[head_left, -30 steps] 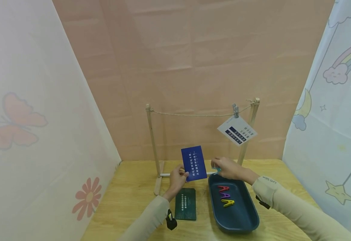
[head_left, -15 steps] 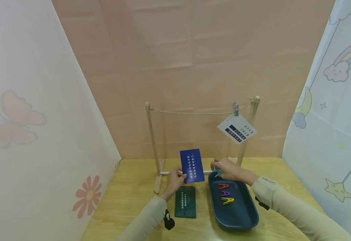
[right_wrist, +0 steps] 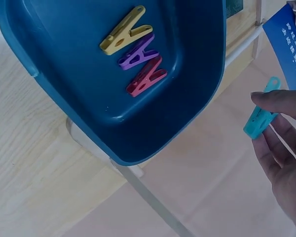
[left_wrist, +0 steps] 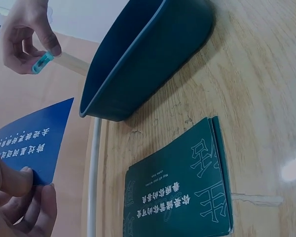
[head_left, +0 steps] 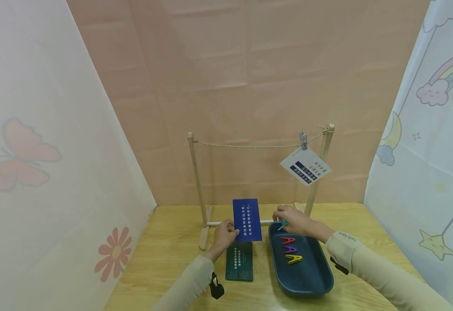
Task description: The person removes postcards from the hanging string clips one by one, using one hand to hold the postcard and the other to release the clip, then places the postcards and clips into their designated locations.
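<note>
My left hand [head_left: 225,235] pinches the left edge of a dark blue card [head_left: 247,219] with white writing, thumb in front. The card stands nearly upright above a stack of green cards [head_left: 239,261]. Over the far end of a blue basin, my right hand [head_left: 292,219] holds a teal clothespin [right_wrist: 261,111] between thumb and fingers, as the right wrist view shows. Yellow [right_wrist: 126,32], purple [right_wrist: 137,52] and red [right_wrist: 147,77] clothespins lie in the basin [head_left: 302,280]. A white card [head_left: 306,165] hangs tilted from the string by a grey clip [head_left: 303,141].
Behind the hands stands a wooden frame with a left post [head_left: 197,181] and a right post [head_left: 320,172]. A string [head_left: 246,146] runs between their tops, and a white rod [head_left: 266,222] joins them low down. All stand on a wooden table [head_left: 168,246].
The blue card has come down a little and stands straighter, with the left hand moving slightly left and down. My right hand stays near the basin's far end, the teal clothespin turned slightly.
</note>
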`<state>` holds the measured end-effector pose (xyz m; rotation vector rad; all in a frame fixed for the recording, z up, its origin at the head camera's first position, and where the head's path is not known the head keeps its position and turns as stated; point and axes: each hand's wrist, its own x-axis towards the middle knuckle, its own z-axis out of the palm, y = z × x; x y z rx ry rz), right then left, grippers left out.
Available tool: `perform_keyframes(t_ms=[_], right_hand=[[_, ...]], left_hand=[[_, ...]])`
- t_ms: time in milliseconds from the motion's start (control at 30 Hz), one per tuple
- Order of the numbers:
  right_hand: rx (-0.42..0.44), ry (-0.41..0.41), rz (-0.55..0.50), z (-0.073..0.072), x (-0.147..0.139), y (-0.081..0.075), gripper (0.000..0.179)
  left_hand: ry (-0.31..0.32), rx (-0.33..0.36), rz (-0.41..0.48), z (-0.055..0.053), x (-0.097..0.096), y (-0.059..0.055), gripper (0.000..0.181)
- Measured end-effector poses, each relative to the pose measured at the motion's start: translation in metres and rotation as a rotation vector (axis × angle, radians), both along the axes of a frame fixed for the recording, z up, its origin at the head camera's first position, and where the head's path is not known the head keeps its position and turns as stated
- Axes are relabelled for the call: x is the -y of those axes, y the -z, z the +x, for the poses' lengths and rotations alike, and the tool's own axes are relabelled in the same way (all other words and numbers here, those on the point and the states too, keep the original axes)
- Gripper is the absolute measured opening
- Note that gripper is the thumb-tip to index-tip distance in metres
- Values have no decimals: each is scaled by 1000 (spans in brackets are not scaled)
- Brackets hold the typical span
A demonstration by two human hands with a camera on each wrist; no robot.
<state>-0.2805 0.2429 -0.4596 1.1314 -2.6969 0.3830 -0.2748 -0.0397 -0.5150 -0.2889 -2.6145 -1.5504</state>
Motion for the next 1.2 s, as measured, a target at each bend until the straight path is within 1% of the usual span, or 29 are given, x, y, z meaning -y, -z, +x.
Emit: perform_keyframes(t_ms=[200, 367, 467, 633, 700, 800, 867, 1033, 1133, 1200], right_hand=[[49, -10, -7, 3, -5, 8, 37], [88, -9, 3, 8, -10, 15, 35], [84, -5, 0, 10, -12, 18, 36], [61, -26, -7, 13, -15, 24, 39], [51, -35, 0, 14, -16, 27, 38], [58, -50, 3, 17, -18, 34, 38], [67, -52, 5, 19, -19, 38, 38], [88, -67, 15, 22, -19, 50, 39], [102, -68, 26, 24, -18, 53, 40], [117, -61, 31, 25, -18, 54, 39]], left_hand=[[23, 29, 55, 2, 4, 7, 9], [1, 73, 72, 3, 9, 16, 10], [-9, 90, 67, 6, 12, 19, 11], [21, 90, 77, 10, 21, 21, 10], [26, 95, 71, 11, 25, 23, 9], [17, 107, 49, 12, 31, 27, 7], [17, 102, 37, 12, 33, 29, 8], [35, 116, 22, 11, 37, 32, 7], [37, 141, -11, 12, 37, 33, 6], [42, 145, -32, 13, 37, 35, 6]])
